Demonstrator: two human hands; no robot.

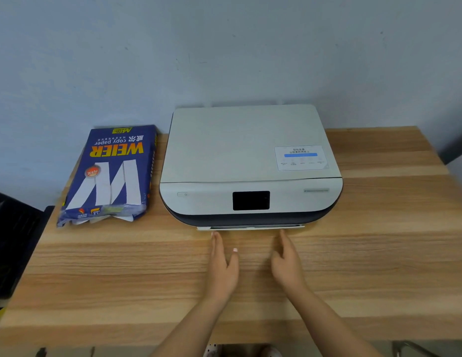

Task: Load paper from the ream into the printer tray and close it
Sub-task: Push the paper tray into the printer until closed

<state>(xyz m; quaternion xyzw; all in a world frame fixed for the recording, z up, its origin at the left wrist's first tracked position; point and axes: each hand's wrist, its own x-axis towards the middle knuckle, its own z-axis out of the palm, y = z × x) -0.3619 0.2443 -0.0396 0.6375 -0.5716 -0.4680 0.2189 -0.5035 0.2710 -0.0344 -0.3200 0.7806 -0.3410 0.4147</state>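
Observation:
A white printer [248,161] with a dark base and a black screen stands at the back of the wooden table [121,274]. Its paper tray [250,227] shows as a thin white lip at the bottom front, almost flush with the body. My left hand [223,264] and my right hand [288,261] lie flat on the table just in front of that lip, fingers stretched out, fingertips at or touching its edge, holding nothing. A blue ream of copy paper [112,173] lies left of the printer, its near end torn open with white sheets showing.
A pale blue wall rises right behind the printer and the ream. A dark chair or bag [10,243] sits off the table's left edge. The table's front edge runs near the bottom of the view.

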